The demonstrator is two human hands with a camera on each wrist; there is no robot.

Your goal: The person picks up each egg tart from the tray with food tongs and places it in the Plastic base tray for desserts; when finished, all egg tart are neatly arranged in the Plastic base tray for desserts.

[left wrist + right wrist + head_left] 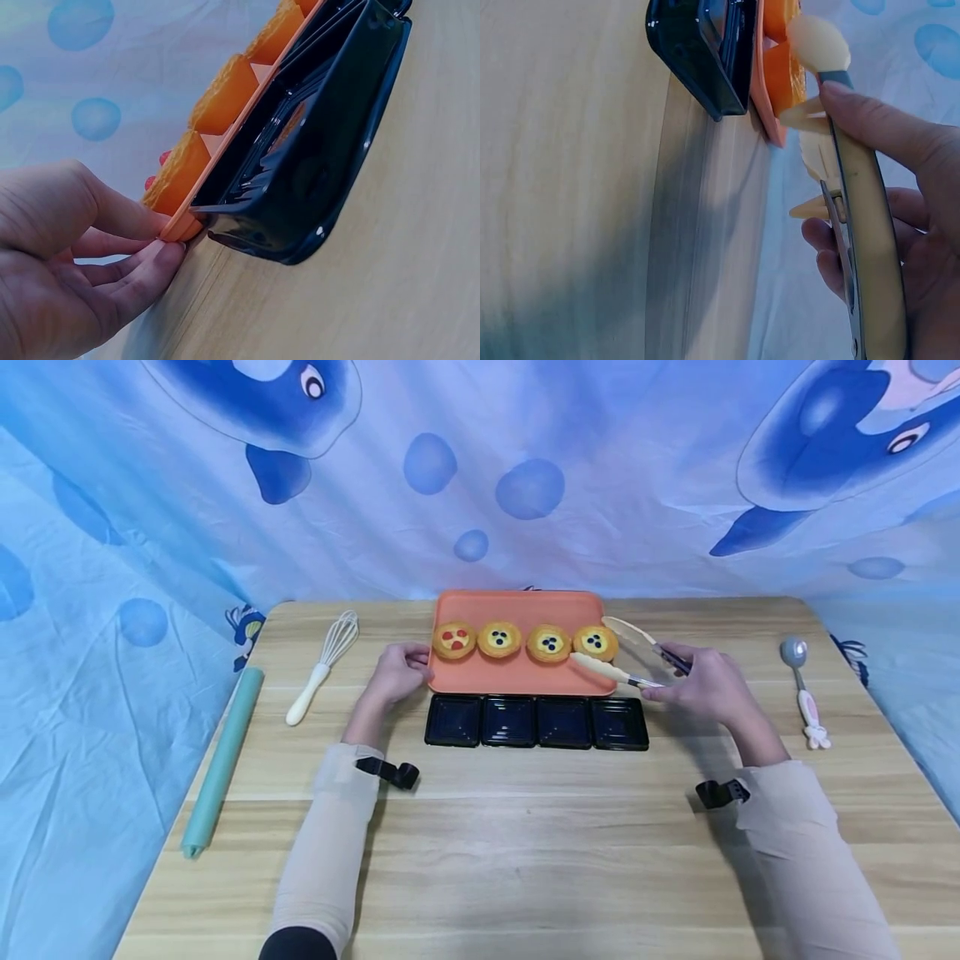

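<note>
An orange tray (517,681) carries a row of egg tarts; the leftmost tart (453,641) has red fruit pieces, the others dark blue berries. My left hand (397,672) pinches the tray's left edge between thumb and fingers, as the left wrist view shows. In my right hand (708,685) is a pair of food tongs (600,667) with cream tips. Those tips are spread on either side of the rightmost tart (596,644); whether they touch it I cannot tell. A black plastic box (564,722) with several square compartments lies along the tray's near side.
At the left of the wooden table (525,843) lie a white whisk (322,668) and a teal rolling pin (223,764). On the right is a spoon (806,693) with a rabbit-shaped handle. A blue sea-patterned curtain (615,543) hangs behind the table.
</note>
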